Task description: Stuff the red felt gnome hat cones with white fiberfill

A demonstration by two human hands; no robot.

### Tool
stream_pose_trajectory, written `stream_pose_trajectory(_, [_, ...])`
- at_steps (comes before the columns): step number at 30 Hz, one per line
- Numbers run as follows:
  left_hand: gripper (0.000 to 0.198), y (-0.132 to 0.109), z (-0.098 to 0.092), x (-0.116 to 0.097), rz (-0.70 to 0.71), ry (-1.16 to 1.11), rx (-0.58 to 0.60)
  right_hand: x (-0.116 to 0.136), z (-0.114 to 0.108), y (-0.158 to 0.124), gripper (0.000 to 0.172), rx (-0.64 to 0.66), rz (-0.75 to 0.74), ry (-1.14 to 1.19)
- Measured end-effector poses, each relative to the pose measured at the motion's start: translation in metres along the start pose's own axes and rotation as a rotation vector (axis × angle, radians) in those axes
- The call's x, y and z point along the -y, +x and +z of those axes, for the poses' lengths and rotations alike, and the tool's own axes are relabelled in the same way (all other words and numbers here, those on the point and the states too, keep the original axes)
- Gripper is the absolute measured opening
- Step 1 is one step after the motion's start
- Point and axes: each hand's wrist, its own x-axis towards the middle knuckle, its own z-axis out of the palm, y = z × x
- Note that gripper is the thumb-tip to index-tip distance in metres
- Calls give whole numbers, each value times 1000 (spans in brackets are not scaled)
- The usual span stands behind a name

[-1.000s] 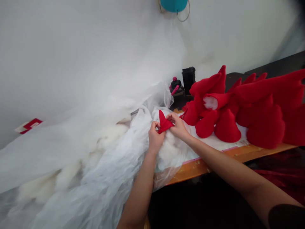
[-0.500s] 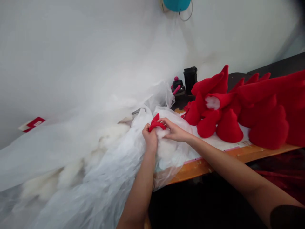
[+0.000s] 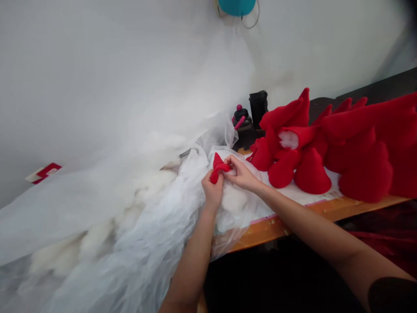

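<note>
My left hand (image 3: 212, 191) and right hand (image 3: 241, 174) are close together, both pinching a small red fabric cone (image 3: 217, 168) above a mound of white stuffing (image 3: 234, 201). My left fingers curl around the cone's lower end, while my right thumb and fingertips grip it from the right. Neither hand is open. The crumpled cone's tip points up toward the wall (image 3: 319, 52), and its long axis leans slightly, with the lower end toward my left palm.

My left forearm (image 3: 192, 261) rises from below, and my right forearm (image 3: 299, 213) reaches in from the lower right, crossing above the table's (image 3: 280, 227) orange front edge. Beyond that edge is only dark space. To my left, a sheer plastic bag (image 3: 140, 217) heaps up against my left hand. To my right, a short stretch of white sheet (image 3: 312, 198) separates my right hand from a pile of stuffed red cones (image 3: 312, 172). Behind them stand a black cup (image 3: 258, 108) and a dark bottle (image 3: 242, 121).
</note>
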Motion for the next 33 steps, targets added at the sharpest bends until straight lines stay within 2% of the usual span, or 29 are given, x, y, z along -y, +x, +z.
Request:
stream_pose_trajectory(3, [18,8,-7,6,-85,-9,-134,3,0,1,38,174,88,215])
stream_pose_trajectory(5, [23,9,-9,6,-96,-17,-147,1,1,1,42,161,160,250])
stream_pose_trajectory(7, [26,6,-7,4,-62,-25,-84,-3,2,1,41,89,163,194])
stream_pose_trajectory(12, [41,-8,1,-4,70,18,145,-10,1,-2,20,-116,-4,-145])
stream_pose_trajectory(15, [50,-15,5,-5,110,52,274,-10,1,-5,14,-255,36,-349])
stream_pose_trajectory(20, [50,-21,7,-5,211,58,305,-9,-4,-3,15,-453,79,-429])
stream_pose_trajectory(23, [43,-20,6,-5,204,82,250,-8,-7,1,14,-378,-53,-374])
stream_pose_trajectory(26, [22,-16,5,-4,155,126,78,-6,-8,2,18,-160,-182,-264])
stream_pose_trajectory(27, [21,-13,5,-4,138,137,14,-5,-7,1,25,-96,-199,-234])
stream_pose_trajectory(29, [35,-8,2,-1,107,144,-73,-2,-6,-1,36,-10,-215,-195])
stream_pose_trajectory(31, [41,-2,-1,3,85,145,-91,0,-4,-3,37,28,-223,-176])
stream_pose_trajectory(33, [38,2,-3,7,71,141,-57,0,-2,-3,30,31,-229,-176])
